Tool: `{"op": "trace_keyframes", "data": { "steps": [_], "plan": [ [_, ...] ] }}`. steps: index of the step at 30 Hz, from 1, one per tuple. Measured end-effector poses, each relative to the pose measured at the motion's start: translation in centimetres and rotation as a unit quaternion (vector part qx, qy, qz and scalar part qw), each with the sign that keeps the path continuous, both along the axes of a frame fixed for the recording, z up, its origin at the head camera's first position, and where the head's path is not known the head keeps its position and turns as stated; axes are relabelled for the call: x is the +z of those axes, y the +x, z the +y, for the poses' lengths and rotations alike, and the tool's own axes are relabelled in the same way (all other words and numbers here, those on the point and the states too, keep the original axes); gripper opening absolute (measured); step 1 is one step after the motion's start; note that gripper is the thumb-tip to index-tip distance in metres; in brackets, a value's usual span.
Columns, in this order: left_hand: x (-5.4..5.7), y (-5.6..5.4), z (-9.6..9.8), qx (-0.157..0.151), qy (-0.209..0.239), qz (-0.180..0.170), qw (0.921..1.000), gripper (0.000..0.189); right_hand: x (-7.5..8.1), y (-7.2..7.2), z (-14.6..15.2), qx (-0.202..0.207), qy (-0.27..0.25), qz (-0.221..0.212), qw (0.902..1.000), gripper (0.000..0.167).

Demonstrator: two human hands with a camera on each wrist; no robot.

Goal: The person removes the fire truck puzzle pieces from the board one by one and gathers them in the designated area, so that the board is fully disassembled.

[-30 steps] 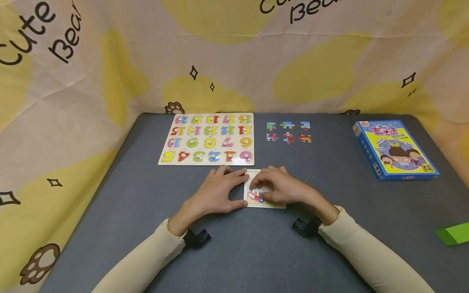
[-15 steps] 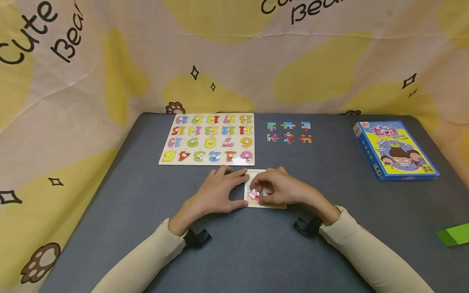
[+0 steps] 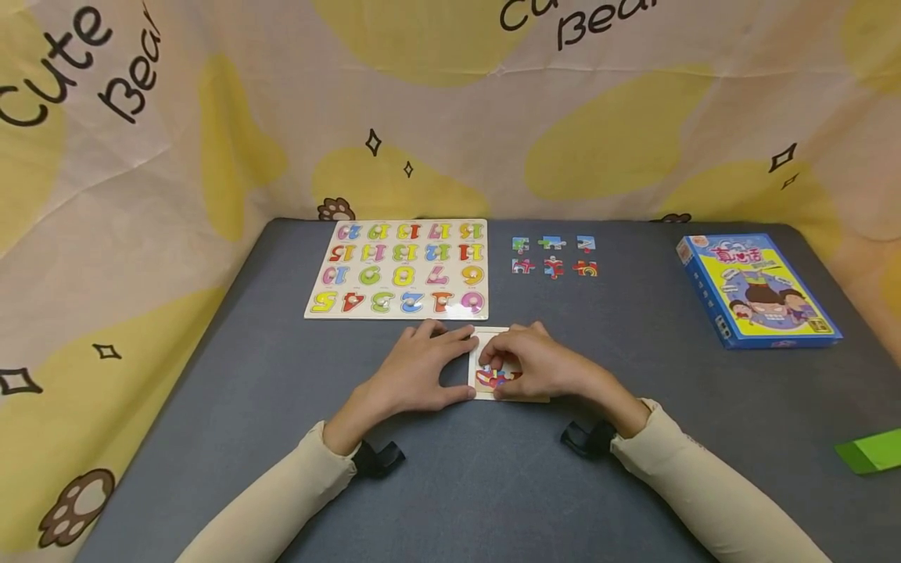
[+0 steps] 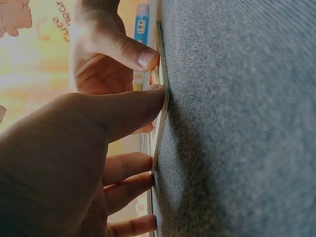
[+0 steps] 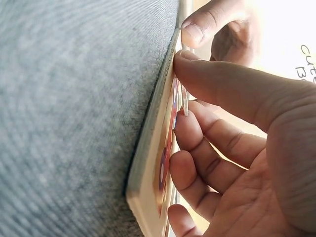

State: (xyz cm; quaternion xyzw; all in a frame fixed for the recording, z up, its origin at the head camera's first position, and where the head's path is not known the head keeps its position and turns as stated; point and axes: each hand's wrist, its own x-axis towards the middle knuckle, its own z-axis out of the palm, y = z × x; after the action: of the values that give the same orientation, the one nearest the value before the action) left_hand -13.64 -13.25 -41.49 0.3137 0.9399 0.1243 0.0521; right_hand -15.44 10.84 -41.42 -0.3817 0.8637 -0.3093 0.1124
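A small pale wooden puzzle board (image 3: pixel 484 335) lies flat on the table between the hands, with a red and multicoloured picture (image 3: pixel 486 378) in its lower part. My left hand (image 3: pixel 421 370) spans its left edge, thumb at the near corner and a fingertip at the far one, fingers fairly straight. Over the board, my right hand (image 3: pixel 538 361) curls its fingers. A thin puzzle piece (image 5: pixel 185 101), seen edge-on in the right wrist view, is pinched there between thumb and fingers. The right hand covers much of the board, and the piece's face is mostly hidden.
Behind the left hand lies a number board (image 3: pixel 396 267). Several loose jigsaw pieces (image 3: pixel 553 267) sit in two rows at the back. A blue and yellow box (image 3: pixel 763 293) stands back right, and a green block (image 3: pixel 871 452) shows at the right edge.
The right thumb has shifted slightly left over the board, and the coloured patch by its fingertips looks different, with more red showing. The left hand stays in place.
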Motion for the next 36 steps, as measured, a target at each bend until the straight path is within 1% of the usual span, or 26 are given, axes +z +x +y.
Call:
{"op": "trace_keyframes", "data": {
  "steps": [6,10,14,18,22,31,36],
  "plan": [
    [0.0,0.1,-0.1,0.0,0.006,0.001,1.0,0.074,-0.2,-0.4,0.2,0.011,-0.007,-0.003,0.9999,0.033],
    [0.0,0.0,0.0,0.0,0.003,-0.001,1.0,0.073,-0.1,-0.8,0.6,0.01,-0.009,-0.018,0.9997,0.033],
    [0.0,0.0,-0.1,0.0,0.005,-0.007,1.0,0.073,0.1,-1.1,0.9,-0.003,-0.016,-0.038,0.9991,0.034],
    [0.0,0.0,-0.1,0.002,0.001,-0.01,1.0,0.073,0.3,-1.5,1.4,-0.015,-0.024,-0.043,0.9987,0.036],
    [0.0,-0.1,0.0,0.003,-0.005,-0.012,0.9999,0.073,0.5,-2.0,2.0,-0.028,-0.031,-0.035,0.9985,0.036],
    [0.0,0.1,0.1,0.003,-0.005,-0.011,0.9999,0.073,0.4,-3.4,3.7,-0.078,-0.049,-0.02,0.9955,0.04],
    [0.1,0.2,0.2,0.006,-0.003,-0.015,0.9999,0.073,0.4,-4.4,4.3,-0.088,-0.075,-0.017,0.9931,0.039]
  ]
}}
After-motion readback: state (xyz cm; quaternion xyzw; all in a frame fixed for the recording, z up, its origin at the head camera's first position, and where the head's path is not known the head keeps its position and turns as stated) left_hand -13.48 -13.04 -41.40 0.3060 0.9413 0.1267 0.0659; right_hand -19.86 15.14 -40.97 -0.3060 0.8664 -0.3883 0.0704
